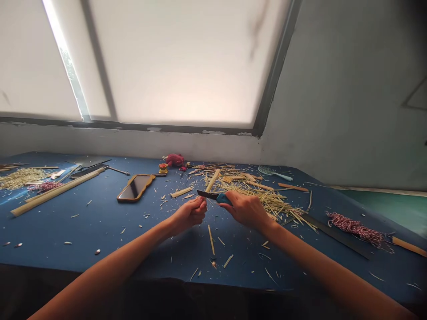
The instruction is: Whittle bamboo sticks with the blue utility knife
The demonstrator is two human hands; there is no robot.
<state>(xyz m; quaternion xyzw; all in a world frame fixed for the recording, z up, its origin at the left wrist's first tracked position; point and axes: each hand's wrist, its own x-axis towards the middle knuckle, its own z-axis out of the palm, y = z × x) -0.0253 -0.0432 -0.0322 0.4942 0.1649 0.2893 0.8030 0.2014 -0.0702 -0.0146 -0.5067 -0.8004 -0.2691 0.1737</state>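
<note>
Near the middle of the blue table, my left hand (pixel 190 216) is closed in a pinch on a flat bamboo strip (pixel 213 179), which points up and away. My right hand (pixel 249 210) grips a knife (pixel 223 198) with a teal handle and a dark blade. The blade lies across the strip just beyond my left fingertips; whether it has cut in, I cannot tell. Behind my right hand spreads a heap of thin bamboo shavings (pixel 283 205). A short bamboo piece (pixel 181 192) lies left of the strip.
A phone (pixel 135 188) in a yellow-edged case lies left of my hands, with a long bamboo piece (pixel 60 191) farther left. Red-and-white cord (pixel 355 229) and a dark long blade (pixel 340 236) lie right. A pale green strainer (pixel 267 170) sits at the back.
</note>
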